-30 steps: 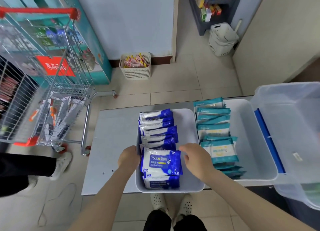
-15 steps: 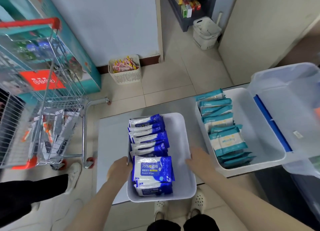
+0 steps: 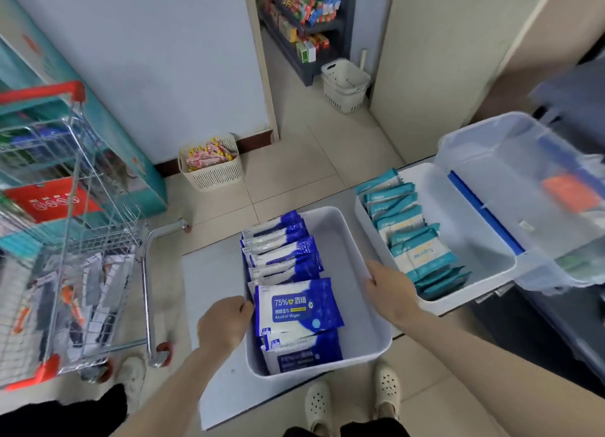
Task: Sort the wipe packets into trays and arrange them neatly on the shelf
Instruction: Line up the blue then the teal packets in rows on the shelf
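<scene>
I logged left hand [image 3: 224, 325] gripping left rim of white tray [image 3: 355, 272], fingers curled over edge. Right hand [image 3: 389, 289] gripped right rim, fingers curled round it. Blue wipe packets [image 3: 294, 309] lay in overlapping row along tray's left half. Tray's near end overhung grey table [image 3: 212, 289]. Right of tray: second tray [image 3: 465, 240] holding teal packets [image 3: 412, 240]. Left of tray: shopping cart [image 3: 75, 240].

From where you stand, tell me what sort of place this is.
Most likely a small shop, perhaps its stocking area: a wire shopping cart stands at the left, a shelf packed with boxed goods shows through the doorway, and a tray of blue wipe packets sits on the table.
</scene>
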